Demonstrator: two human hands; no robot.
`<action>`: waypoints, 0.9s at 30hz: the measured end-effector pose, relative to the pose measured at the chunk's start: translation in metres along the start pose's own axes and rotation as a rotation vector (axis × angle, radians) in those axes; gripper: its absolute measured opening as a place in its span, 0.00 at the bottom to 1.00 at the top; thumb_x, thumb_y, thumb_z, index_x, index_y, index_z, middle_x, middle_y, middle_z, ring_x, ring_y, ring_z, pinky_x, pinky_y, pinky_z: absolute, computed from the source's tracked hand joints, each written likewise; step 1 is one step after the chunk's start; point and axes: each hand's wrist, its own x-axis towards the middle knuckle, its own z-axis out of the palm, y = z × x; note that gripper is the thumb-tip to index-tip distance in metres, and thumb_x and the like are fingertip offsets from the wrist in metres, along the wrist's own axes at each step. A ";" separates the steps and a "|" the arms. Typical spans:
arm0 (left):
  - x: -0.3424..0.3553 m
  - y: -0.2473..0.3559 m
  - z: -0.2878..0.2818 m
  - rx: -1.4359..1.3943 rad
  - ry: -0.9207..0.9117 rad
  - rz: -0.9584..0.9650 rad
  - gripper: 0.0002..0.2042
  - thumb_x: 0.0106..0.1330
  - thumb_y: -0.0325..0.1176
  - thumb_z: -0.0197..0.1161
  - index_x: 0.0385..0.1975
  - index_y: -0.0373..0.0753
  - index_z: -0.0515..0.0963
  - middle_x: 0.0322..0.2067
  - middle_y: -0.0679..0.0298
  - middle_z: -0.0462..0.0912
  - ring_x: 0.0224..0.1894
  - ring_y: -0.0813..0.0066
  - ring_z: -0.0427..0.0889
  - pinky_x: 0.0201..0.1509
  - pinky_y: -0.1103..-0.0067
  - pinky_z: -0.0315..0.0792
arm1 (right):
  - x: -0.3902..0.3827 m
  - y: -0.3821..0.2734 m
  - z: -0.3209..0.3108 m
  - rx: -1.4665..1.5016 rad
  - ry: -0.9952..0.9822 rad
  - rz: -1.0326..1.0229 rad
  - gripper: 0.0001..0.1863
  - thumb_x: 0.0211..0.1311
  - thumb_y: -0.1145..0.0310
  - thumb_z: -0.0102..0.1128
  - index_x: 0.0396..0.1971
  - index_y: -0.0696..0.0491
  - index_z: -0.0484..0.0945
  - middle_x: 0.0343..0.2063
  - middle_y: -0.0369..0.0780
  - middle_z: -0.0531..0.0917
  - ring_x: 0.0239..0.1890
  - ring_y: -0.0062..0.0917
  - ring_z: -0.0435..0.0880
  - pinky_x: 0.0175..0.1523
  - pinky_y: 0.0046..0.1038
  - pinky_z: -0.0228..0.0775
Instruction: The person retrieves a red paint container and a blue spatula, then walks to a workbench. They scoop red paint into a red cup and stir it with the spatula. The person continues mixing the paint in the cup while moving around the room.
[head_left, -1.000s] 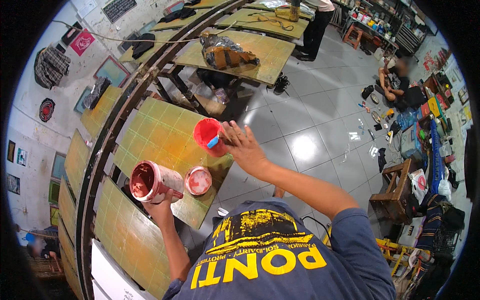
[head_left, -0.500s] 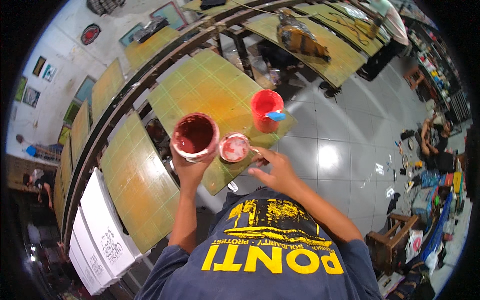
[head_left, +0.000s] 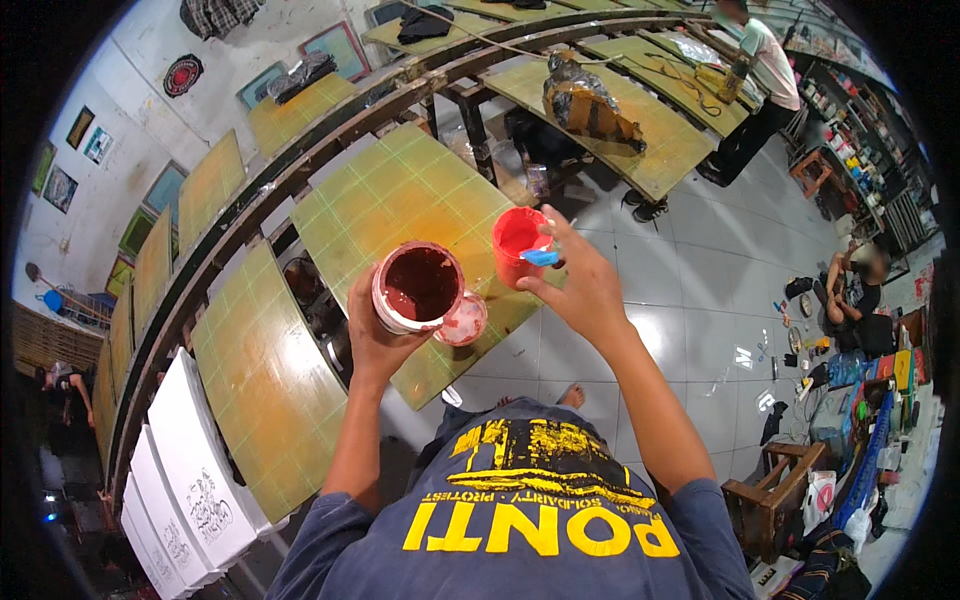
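Observation:
My left hand is wrapped around a plastic jar coated inside with dark red paint or ink. The jar is raised with its mouth toward me. Beside it, on the board, lies a round lid smeared with red and white, partly hidden by the jar. A bright red plastic cup stands on the board to the right. A blue piece, perhaps a spatula handle, pokes over its rim. My right hand closes around the cup's right side, thumb low and fingers at the rim.
The greenish work board under the cup slopes in line with others along a dark rail. White printed panels stand at lower left. A person works at a far-right board; another person sits among floor clutter.
My right hand has left the lid and moved up and right to the red cup. The jar in my left hand has shifted right, covering part of the lid.

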 end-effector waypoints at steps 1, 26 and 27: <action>0.004 0.001 0.002 0.007 -0.007 0.004 0.50 0.33 0.38 0.87 0.62 0.36 0.66 0.57 0.58 0.72 0.60 0.60 0.73 0.64 0.68 0.68 | 0.005 0.006 0.001 -0.040 -0.046 0.000 0.38 0.52 0.59 0.74 0.64 0.48 0.70 0.46 0.42 0.84 0.40 0.37 0.83 0.45 0.35 0.75; 0.001 -0.005 0.008 -0.041 0.032 -0.122 0.48 0.35 0.39 0.86 0.62 0.38 0.67 0.55 0.59 0.75 0.58 0.62 0.75 0.62 0.67 0.69 | -0.039 -0.009 -0.097 0.090 -0.005 -0.087 0.27 0.48 0.76 0.69 0.52 0.53 0.78 0.34 0.37 0.88 0.35 0.32 0.84 0.45 0.31 0.75; 0.003 -0.003 0.009 -0.044 0.030 -0.121 0.49 0.35 0.39 0.86 0.62 0.38 0.67 0.55 0.59 0.76 0.58 0.62 0.75 0.62 0.67 0.69 | -0.040 -0.010 -0.102 0.079 0.000 -0.115 0.27 0.48 0.76 0.69 0.52 0.53 0.78 0.34 0.37 0.88 0.35 0.32 0.85 0.44 0.30 0.75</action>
